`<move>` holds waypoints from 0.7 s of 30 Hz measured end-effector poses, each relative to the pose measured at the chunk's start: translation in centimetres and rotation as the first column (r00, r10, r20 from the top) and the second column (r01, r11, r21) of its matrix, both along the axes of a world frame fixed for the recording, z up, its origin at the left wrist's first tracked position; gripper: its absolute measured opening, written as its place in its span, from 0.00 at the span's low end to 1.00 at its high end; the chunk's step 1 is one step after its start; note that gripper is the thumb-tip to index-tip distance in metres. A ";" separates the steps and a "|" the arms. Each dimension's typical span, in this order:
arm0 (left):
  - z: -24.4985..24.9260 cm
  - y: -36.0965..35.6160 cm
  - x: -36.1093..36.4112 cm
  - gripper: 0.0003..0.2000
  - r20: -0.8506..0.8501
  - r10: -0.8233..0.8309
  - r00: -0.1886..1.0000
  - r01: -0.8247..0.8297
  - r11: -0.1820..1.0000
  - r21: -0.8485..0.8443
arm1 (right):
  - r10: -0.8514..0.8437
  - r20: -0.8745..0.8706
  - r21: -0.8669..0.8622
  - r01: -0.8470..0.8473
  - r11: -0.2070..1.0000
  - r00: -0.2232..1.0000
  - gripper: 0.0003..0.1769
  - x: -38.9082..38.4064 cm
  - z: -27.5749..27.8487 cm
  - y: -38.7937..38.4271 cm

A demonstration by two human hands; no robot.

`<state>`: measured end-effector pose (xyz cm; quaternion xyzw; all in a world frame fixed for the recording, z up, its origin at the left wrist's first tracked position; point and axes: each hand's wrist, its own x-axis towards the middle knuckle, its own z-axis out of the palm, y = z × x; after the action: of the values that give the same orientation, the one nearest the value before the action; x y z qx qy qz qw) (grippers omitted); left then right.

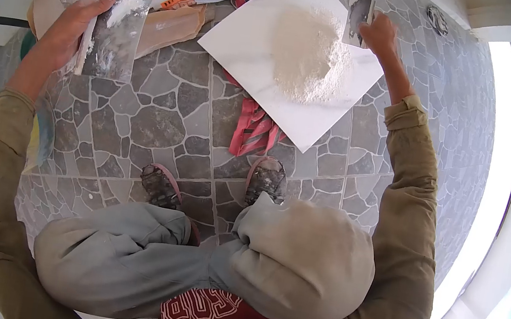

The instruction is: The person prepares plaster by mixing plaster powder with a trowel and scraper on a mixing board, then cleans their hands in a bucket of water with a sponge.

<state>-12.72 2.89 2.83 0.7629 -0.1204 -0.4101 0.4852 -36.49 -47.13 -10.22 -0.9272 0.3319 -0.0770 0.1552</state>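
Powder heap [306, 53] between the hands [72, 23], nearer the right hand [380, 35]

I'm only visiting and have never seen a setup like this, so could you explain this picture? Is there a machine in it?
No machine is at work here: these are a person's own bare hands. The one picture comes from a camera worn on the head, looking down, so the sleeves, trousers and shoes show too. On the stone-patterned floor lies a white square tile bearing a heap of pale powder. The left hand holds a wide flat blade dusted white. The right hand holds a smaller scraper, smeared grey, at the tile's edge.
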 end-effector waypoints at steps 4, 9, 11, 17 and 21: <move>-1.7 -3.1 8.3 0.20 0.123 -0.049 0.991 0.055 0.997 -0.049 | -0.091 -0.029 0.057 0.093 0.994 0.995 0.16 1.5 -0.9 3.7; -8.0 -3.8 6.3 0.18 -0.006 0.111 0.994 -0.108 0.949 -0.296 | -0.081 -0.070 0.228 0.095 0.969 0.994 0.19 3.4 -0.6 7.5; -9.3 -2.0 5.9 0.18 0.054 0.080 0.995 -0.062 0.960 -0.271 | -0.040 -0.044 0.201 0.048 0.978 0.998 0.19 4.6 -1.0 8.2; -10.1 3.3 8.6 0.21 -0.017 0.275 0.961 -0.268 0.919 -0.289 | 0.186 -0.043 0.033 -0.185 0.982 0.982 0.17 5.5 -1.2 11.8; -11.5 6.2 10.0 0.24 0.006 0.382 0.924 -0.370 0.898 -0.238 | 0.417 0.012 -0.053 -0.416 0.908 0.909 0.17 5.0 -1.6 12.5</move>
<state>-2.71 9.11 -8.64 0.7203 -0.0306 -0.2713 0.6377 -31.53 -34.62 -11.79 -0.9793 0.1226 -0.0610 0.1491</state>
